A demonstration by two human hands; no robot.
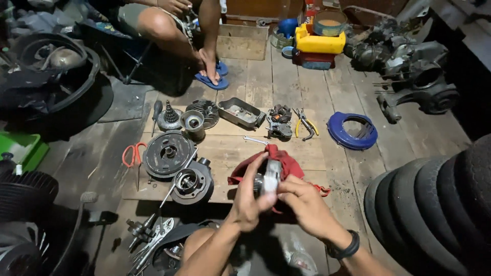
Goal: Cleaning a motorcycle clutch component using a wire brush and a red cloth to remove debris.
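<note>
My left hand [249, 197] and my right hand [306, 204] together grip a small grey metal engine part [271, 176] wrapped in a red rag [289, 162]. Both hands are held low over a flat wooden board [230, 153] on the floor. My right wrist wears a black band [343, 249]. On the board lie a round dark flywheel [168, 153], a cylinder part [192, 183], a finned cylinder head [203, 110], a metal cup [193, 122], a grey metal cover [240, 112], a carburettor [279, 121], a spanner [254, 140] and yellow-handled pliers [306, 123].
Another person sits at the back, bare legs and blue sandals [212, 77] on the plank floor. Orange scissors [133, 154] lie left of the board, a blue ring cover [352, 131] right. Tyres [440, 204] stand right, an engine block [404, 66] far right, a yellow container [318, 42] behind.
</note>
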